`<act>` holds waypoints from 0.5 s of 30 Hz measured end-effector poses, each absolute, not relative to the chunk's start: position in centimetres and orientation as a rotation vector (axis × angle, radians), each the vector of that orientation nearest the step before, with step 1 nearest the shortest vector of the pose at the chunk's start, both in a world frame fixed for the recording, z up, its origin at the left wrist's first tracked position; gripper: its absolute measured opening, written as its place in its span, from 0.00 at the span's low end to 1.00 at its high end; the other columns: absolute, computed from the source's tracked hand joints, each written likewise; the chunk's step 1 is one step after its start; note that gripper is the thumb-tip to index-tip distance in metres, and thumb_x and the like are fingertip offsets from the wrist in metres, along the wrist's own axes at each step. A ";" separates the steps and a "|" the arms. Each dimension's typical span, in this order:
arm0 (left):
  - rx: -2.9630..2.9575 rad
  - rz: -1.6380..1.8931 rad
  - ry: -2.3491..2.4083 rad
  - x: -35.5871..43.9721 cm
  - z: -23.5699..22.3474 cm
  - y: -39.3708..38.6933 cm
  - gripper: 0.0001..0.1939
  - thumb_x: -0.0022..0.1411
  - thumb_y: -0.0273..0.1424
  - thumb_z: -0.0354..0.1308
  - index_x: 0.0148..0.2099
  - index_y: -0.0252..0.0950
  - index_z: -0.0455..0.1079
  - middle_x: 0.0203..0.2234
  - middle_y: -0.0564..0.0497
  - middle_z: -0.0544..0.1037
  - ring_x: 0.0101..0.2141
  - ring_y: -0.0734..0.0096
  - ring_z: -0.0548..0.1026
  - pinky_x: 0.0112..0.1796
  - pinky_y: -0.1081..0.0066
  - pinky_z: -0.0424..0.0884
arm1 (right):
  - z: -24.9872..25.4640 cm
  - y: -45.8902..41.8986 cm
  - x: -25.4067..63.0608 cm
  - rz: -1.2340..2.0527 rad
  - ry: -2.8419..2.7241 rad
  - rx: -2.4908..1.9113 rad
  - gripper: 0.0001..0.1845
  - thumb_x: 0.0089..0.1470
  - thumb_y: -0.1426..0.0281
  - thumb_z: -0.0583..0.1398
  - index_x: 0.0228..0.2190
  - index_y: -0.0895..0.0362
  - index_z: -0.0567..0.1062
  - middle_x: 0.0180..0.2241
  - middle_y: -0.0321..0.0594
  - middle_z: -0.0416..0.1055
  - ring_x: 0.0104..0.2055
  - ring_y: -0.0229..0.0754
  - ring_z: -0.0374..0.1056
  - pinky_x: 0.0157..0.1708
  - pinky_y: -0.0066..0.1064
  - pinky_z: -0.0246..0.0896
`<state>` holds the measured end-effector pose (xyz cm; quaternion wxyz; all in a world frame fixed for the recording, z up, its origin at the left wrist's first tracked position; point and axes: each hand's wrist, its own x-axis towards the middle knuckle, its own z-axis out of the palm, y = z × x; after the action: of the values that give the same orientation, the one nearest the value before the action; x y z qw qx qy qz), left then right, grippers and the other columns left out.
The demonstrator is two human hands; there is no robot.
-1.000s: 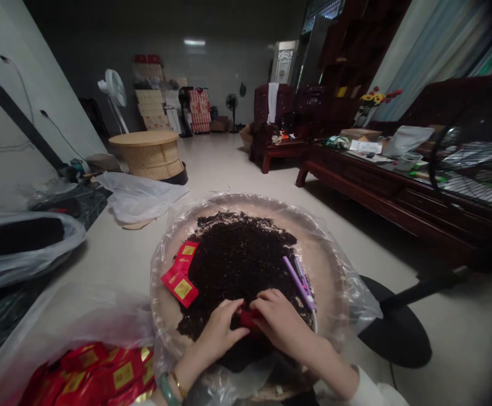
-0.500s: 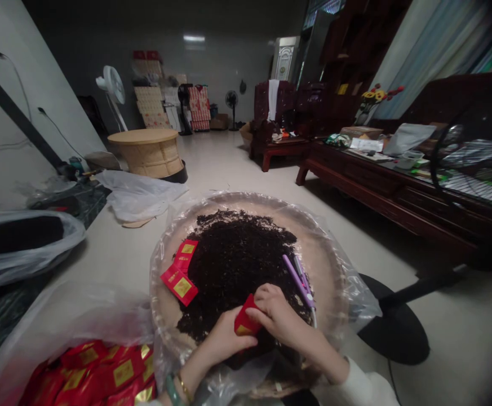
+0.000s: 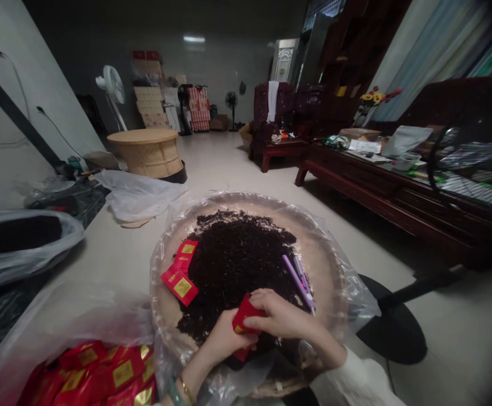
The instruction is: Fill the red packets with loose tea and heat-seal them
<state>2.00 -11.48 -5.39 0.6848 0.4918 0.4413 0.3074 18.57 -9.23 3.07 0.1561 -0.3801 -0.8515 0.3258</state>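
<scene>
Over the near side of a round, plastic-lined tray [image 3: 328, 265], both hands hold a small red packet [image 3: 242, 314]. My left hand [image 3: 224, 336] grips it from the left, thumb across its lower part. My right hand [image 3: 277, 313] has its fingers closed on the packet's upper right side. A second bit of red shows below the left thumb; whether it is a separate packet I cannot tell. Dark loose tea leaves [image 3: 237, 259] cover the tray's middle. Red packets with gold squares [image 3: 182, 286] lie at the tray's left. A purple flat iron [image 3: 298, 282] rests at its right, a corded tool.
At lower left a clear bag holds several red-and-gold packets [image 3: 102, 375]. Another plastic bag of dark leaves [image 3: 17, 234] stands at far left. A black fan base [image 3: 391, 332] is right of the tray. Beyond are a round wooden table [image 3: 144, 152] and a dark wood table [image 3: 381, 197].
The red packet has tilted a little, and my right hand has shifted slightly down and right on it. More red now shows below the left thumb. The tray's other contents stay put.
</scene>
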 end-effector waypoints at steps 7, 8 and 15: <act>1.038 0.688 0.982 1.7 -5.6 -11.4 0.14 0.40 0.22 0.64 0.33 0.30 0.70 0.24 0.52 0.78 0.21 0.73 0.74 0.25 0.73 0.71 | 2.6 -8.6 17.7 1.051 -2.247 -1.141 0.10 0.54 0.72 0.59 0.22 0.59 0.76 0.25 0.36 0.72 0.30 0.37 0.67 0.35 0.26 0.60; 1.012 0.695 0.987 1.8 -5.5 -11.3 0.15 0.40 0.24 0.65 0.34 0.30 0.70 0.25 0.52 0.78 0.21 0.73 0.74 0.25 0.72 0.71 | 2.7 -8.5 17.8 1.035 -2.204 -1.161 0.08 0.53 0.73 0.60 0.24 0.58 0.76 0.27 0.36 0.73 0.32 0.38 0.67 0.37 0.27 0.60; 1.009 0.737 0.984 2.1 -3.9 -10.0 0.20 0.40 0.29 0.71 0.36 0.31 0.69 0.22 0.56 0.75 0.18 0.74 0.74 0.22 0.72 0.73 | 2.7 -6.9 17.3 1.541 -1.974 -1.030 0.11 0.49 0.67 0.61 0.20 0.59 0.74 0.23 0.33 0.69 0.27 0.36 0.64 0.29 0.26 0.60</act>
<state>2.12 -10.00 -3.94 0.7002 0.4528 0.4417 0.3311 17.26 -6.85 2.67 0.2152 -0.3716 -0.7119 0.5556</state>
